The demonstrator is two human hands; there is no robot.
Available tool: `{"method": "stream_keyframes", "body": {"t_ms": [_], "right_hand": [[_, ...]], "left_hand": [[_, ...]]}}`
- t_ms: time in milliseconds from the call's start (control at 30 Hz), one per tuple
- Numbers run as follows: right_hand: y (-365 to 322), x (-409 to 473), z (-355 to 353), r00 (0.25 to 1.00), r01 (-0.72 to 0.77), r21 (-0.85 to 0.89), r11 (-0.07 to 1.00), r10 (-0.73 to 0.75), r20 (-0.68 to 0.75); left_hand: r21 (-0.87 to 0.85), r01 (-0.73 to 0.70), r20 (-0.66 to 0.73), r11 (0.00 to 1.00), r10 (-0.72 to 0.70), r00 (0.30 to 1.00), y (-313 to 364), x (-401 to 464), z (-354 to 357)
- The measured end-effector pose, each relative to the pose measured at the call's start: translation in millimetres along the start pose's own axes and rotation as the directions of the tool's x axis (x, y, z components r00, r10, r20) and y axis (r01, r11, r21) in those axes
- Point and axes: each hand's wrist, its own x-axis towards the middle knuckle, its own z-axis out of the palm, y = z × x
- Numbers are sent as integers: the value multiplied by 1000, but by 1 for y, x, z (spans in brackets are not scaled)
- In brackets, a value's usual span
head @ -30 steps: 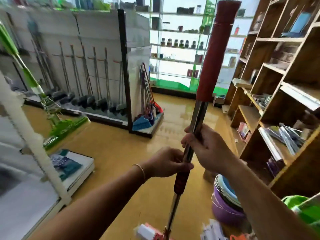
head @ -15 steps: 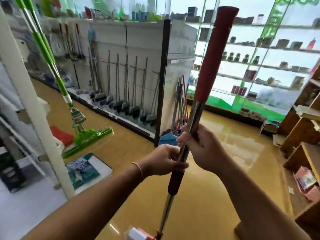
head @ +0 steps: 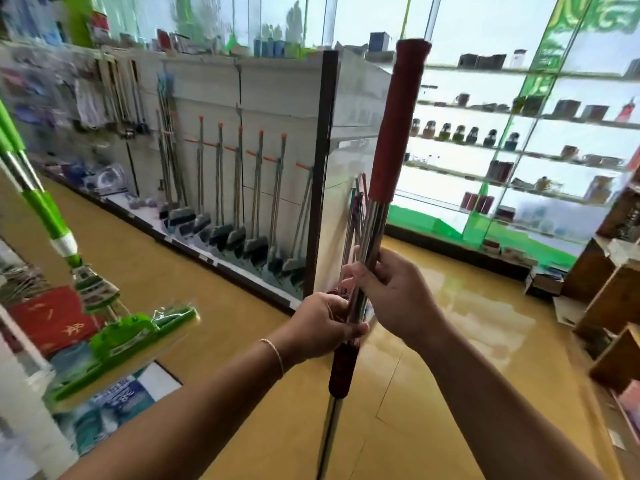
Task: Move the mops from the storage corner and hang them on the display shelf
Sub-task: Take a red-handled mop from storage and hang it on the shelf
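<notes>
A: What do we hold here, and where is it?

B: We hold a long mop pole of shiny steel tube with dark red foam grips (head: 375, 230), upright and tilted a little to the right, in the middle of a shop aisle; our left hand (head: 320, 325) is curled round the tube just above the lower red sleeve, and our right hand (head: 391, 289) wraps the bare steel just above it, fingers closed round the pole; the two hands are nearly touching.

A: How will it handle?

B: We judge it stiff and fairly light, but long, so the top may swing wide; the polished steel looks slippery, and the red foam would likely give a surer hold; keeping one hand low and one high should steady it when we lift it to a hook.

A: Where must it go?

B: Probably to the white display shelf with a dark end post (head: 277, 140) ahead on the left, well apart from us, where a row of steel-handled mops with orange caps (head: 239, 192) already hangs over the glossy yellow floor (head: 450, 341).

A: What can we not make out?

B: The mop's head is cut off below the frame; the hooks are too small to tell; the left edge is blurred, though a green and white mop (head: 52, 223) leans there; the glass shelves (head: 519, 133) behind are washed out by daylight.
</notes>
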Motion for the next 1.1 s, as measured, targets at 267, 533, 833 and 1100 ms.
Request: {"method": "stream_keyframes", "body": {"t_ms": [267,533,833,1100], "right_hand": [[48,130,21,997,8,-42,999,-11,-81],[100,236,43,999,40,-27,999,-41,-33],[172,392,73,993,63,50,997,-68,95],[199,522,117,946,139,114,984,-166,278]], "left_hand": [[-17,13,65,1000,-12,998,-22,125,-62],[32,7,35,999,-8,999,-58,227,-108],[103,55,-121,993,-42,992,-107,360,-170],[96,117,-354,988,-76,932,-136,443,-243]]}}
